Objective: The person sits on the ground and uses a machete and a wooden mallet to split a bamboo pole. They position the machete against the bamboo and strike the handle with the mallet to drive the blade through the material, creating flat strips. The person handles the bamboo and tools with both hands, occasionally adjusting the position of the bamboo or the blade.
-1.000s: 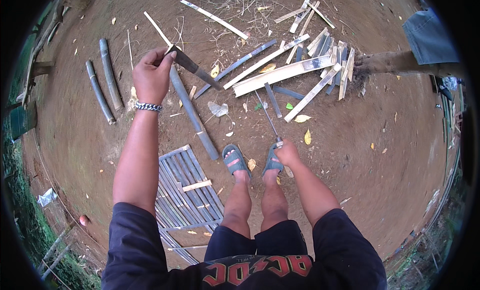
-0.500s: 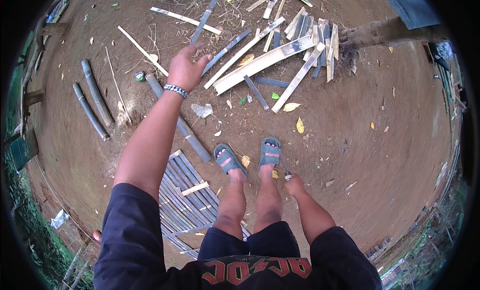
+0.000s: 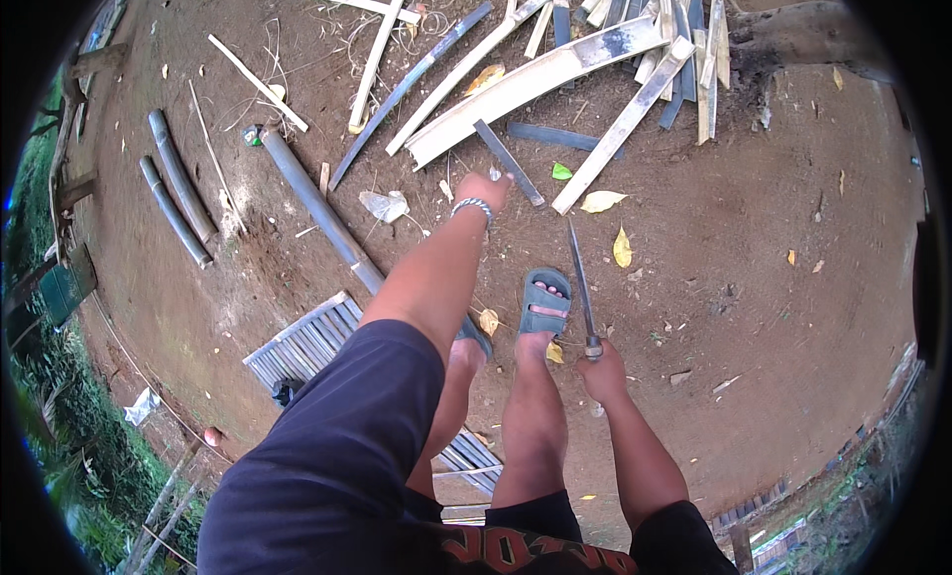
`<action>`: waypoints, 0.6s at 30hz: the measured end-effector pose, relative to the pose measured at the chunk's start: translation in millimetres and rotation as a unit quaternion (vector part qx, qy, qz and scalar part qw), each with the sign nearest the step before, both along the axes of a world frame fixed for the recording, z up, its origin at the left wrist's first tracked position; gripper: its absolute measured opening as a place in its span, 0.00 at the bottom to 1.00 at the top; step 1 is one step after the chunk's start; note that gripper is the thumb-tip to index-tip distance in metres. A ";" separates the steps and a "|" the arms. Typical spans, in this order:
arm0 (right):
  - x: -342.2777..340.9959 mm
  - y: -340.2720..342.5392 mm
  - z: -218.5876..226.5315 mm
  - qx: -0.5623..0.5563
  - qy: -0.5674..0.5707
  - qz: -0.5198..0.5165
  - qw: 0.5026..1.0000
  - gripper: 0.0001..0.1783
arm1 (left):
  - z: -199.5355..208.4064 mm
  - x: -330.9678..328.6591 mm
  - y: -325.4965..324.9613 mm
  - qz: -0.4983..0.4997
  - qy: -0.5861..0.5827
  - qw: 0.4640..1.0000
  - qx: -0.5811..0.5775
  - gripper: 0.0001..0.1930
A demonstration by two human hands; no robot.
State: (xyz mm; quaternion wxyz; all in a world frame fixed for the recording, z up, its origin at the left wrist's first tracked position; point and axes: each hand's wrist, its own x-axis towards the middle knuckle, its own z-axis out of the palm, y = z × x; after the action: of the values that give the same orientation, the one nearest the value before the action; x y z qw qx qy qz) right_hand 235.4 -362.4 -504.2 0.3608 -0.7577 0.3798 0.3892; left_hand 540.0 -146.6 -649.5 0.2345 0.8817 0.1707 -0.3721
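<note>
My left hand [image 3: 483, 190], with a braided bracelet at the wrist, reaches down over the soil in front of my feet. Its fingers look slightly apart, with nothing visibly held. Just beyond them lies a short dark bamboo strip [image 3: 509, 164]; whether they touch cannot be made out. Low at my right side, my right hand [image 3: 602, 373] is closed round the handle of a long knife [image 3: 582, 287]. Its narrow blade points forward, past my right sandal [image 3: 545, 299]. A wide split bamboo piece [image 3: 526, 97], pale inside up, lies beyond the short strip.
Several split bamboo pieces [image 3: 684, 50] are heaped by a log [image 3: 813, 35] at the far right. A bamboo pole [image 3: 312, 198] lies left of my arm, with two shorter poles [image 3: 178, 178] farther left. A bamboo slat panel [image 3: 307, 342] rests beside my left leg.
My left hand has come nearer and to the right, away from the far strips. A strip near it, dark side up before, now lies pale side up. The knife blade has swung into clearer view.
</note>
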 end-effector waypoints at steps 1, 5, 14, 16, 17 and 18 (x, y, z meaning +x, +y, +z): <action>-7.2 -7.4 -7.2 -0.002 -0.010 -0.007 1.000 0.20 | -5.5 0.8 -23.8 0.067 -0.025 0.997 0.021 0.31; -18.4 -30.2 -33.7 0.011 -0.010 -0.049 0.999 0.17 | -38.6 12.2 -63.2 0.261 -0.080 0.961 -0.037 0.27; -48.0 -28.2 -59.7 0.007 0.009 -0.068 0.998 0.17 | -33.5 -17.1 -6.7 0.333 -0.015 0.909 -0.250 0.11; -49.1 -24.2 -59.0 0.001 0.013 -0.067 0.998 0.16 | -21.1 -17.4 17.0 0.406 0.019 0.859 -0.312 0.08; -50.8 -21.0 -59.1 -0.002 0.016 -0.069 0.997 0.16 | -7.9 -15.1 27.3 0.431 0.020 0.841 -0.326 0.07; -51.2 -19.1 -59.5 0.009 0.015 -0.065 0.998 0.16 | 3.7 -13.3 47.9 0.425 0.027 0.844 -0.325 0.07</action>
State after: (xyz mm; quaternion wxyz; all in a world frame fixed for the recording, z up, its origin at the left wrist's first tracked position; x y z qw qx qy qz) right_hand 184.2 -381.5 -563.7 0.3861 -0.7225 0.4301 0.3795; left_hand 526.7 -98.7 -645.8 0.6379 0.5856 0.4044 -0.2942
